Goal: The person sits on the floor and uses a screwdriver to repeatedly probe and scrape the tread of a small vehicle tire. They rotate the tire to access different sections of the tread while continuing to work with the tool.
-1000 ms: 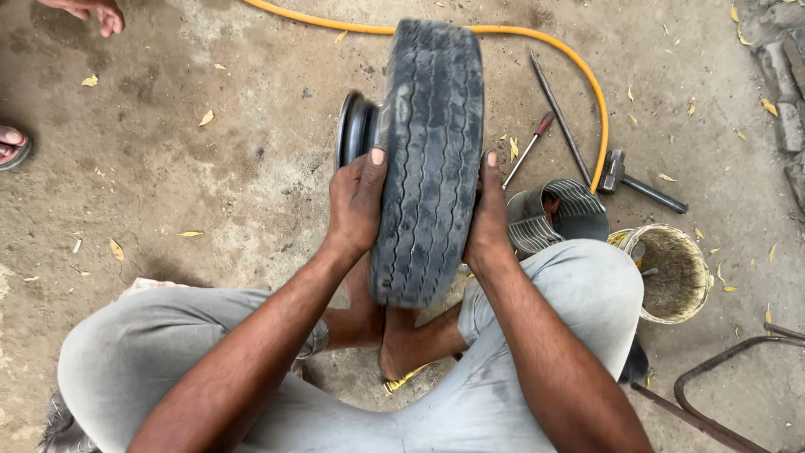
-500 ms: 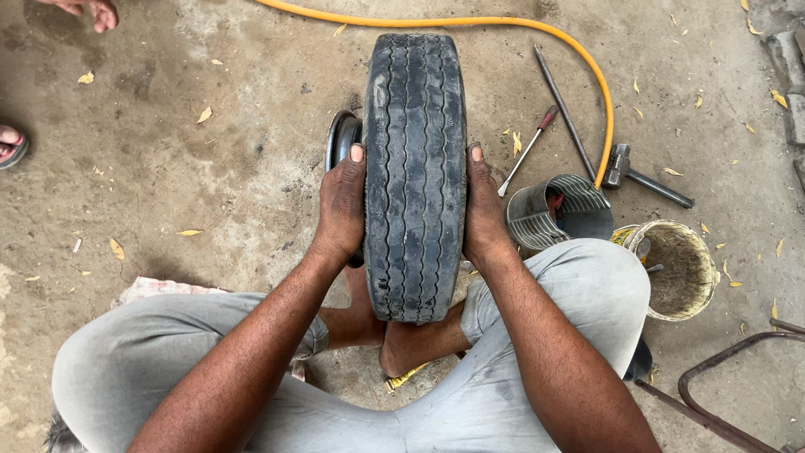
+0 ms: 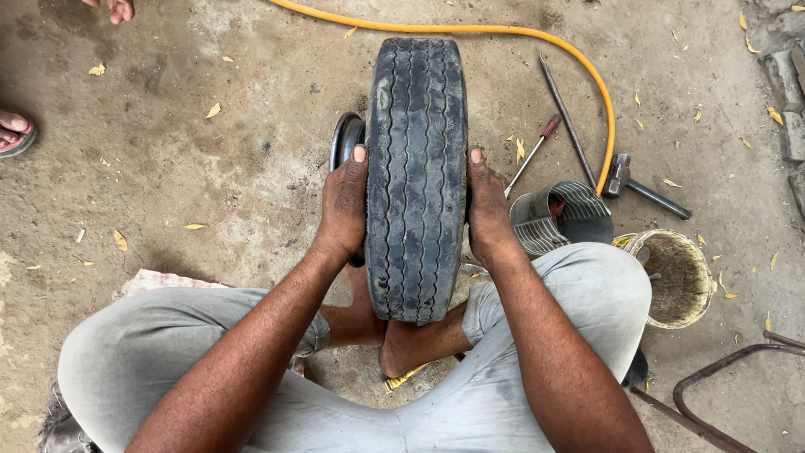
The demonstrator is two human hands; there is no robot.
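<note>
Gripping a worn black tyre (image 3: pixel 417 176) upright on its tread, between both hands: left hand (image 3: pixel 344 205) flat against the left sidewall, right hand (image 3: pixel 486 210) flat against the right sidewall, fingers stretched forward, thumbs up near the tread. Standing on the concrete floor (image 3: pixel 210 168) about mid-way across, lower end wedged between the bare feet (image 3: pixel 402 344) of the seated person, grey trouser knees (image 3: pixel 587 285) spread to either side. Showing a dark metal rim (image 3: pixel 344 138) on the left face, just beyond the left fingertips.

Lying to the right of the tyre, near but apart from it: a red-handled screwdriver (image 3: pixel 532 153), a long thin metal rod (image 3: pixel 568 122), and a hammer (image 3: pixel 641 189) with its head just beside the rod's near end. Curving across the far edge of the floor and down toward the hammer, a yellow hose (image 3: pixel 537 38). Sitting just beside the right knee, a ribbed grey metal can (image 3: pixel 558 218) on its side, mouth facing right, contents too dark to tell. Standing right of it, a dirty round bucket (image 3: pixel 675 277), open top, smeared pale inside, something yellowish at its rim. Crossing the near right corner, a rusty bent metal frame (image 3: pixel 721 369). Resting at the left and far left edges, other people's feet (image 3: pixel 12 134), one in a sandal. Scattered all over, dry yellow leaves (image 3: pixel 213 110).
</note>
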